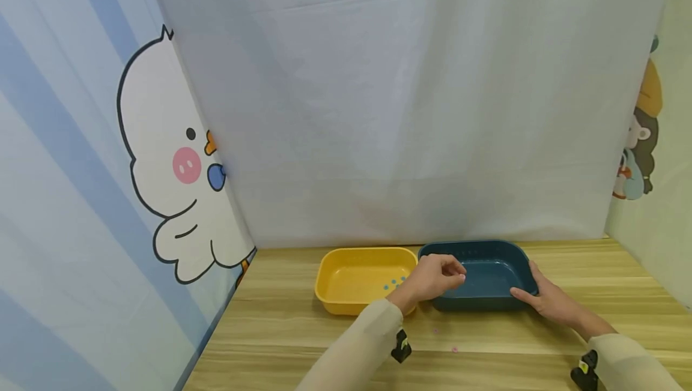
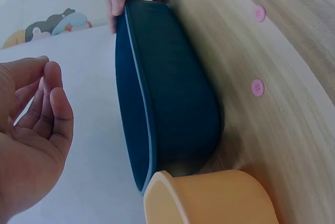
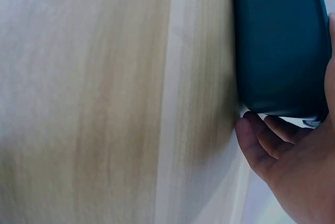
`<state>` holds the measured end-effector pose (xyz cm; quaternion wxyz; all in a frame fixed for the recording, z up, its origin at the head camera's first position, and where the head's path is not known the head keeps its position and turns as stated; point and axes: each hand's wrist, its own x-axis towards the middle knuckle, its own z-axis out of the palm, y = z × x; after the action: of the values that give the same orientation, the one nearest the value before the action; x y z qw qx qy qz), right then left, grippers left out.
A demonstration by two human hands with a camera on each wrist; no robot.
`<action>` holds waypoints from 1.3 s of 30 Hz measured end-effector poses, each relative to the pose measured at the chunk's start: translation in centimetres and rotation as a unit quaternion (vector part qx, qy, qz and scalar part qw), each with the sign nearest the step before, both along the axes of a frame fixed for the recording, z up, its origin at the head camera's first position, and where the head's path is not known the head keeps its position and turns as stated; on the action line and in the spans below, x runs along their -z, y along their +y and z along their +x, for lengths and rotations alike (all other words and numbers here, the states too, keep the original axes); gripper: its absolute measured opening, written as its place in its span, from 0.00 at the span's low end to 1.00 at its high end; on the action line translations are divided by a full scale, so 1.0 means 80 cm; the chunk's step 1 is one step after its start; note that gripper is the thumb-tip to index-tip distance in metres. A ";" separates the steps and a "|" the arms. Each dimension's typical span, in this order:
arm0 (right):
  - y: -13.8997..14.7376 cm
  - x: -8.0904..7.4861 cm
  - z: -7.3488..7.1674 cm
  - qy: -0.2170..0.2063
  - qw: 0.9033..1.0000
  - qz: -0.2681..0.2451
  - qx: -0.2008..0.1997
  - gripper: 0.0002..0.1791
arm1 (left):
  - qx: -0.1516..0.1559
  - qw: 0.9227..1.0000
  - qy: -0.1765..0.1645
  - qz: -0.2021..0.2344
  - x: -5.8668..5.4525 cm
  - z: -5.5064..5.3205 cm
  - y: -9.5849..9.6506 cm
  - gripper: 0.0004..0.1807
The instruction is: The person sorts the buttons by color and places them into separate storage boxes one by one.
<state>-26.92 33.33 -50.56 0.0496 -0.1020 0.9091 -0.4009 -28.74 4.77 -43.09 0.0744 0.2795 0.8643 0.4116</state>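
My left hand [image 1: 434, 278] hovers over the left part of a dark teal basin [image 1: 486, 303]. Its thumb and index fingertips come together, as the left wrist view shows, but whether a small thing sits between them cannot be made out. At the basin's right end, my right hand [image 1: 557, 302] holds the wall and rim, thumb toward the front. In the right wrist view its fingers [image 3: 256, 145] lie against the basin's end. Two pink buttons, one nearer [image 1: 455, 349] and one farther [image 1: 435, 331], lie on the wooden table in front of the basin.
Beside the teal basin on the left stands a yellow basin [image 1: 346, 308] with several blue buttons [image 1: 394, 281] in its right part. My left forearm partly covers its right corner. Behind both basins hangs a white cloth [image 1: 378, 109]; printed curtains flank the table [image 1: 259, 331].
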 end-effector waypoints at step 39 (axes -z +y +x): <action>0.004 0.007 -0.004 0.002 1.000 0.013 0.007 0.55 | -0.093 0.994 -0.036 0.039 0.062 -0.038 0.036 0.03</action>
<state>-27.25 33.66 -51.14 0.0460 -0.0960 0.9148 -0.3895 -31.80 7.63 -48.03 0.0558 0.1861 0.8666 0.4596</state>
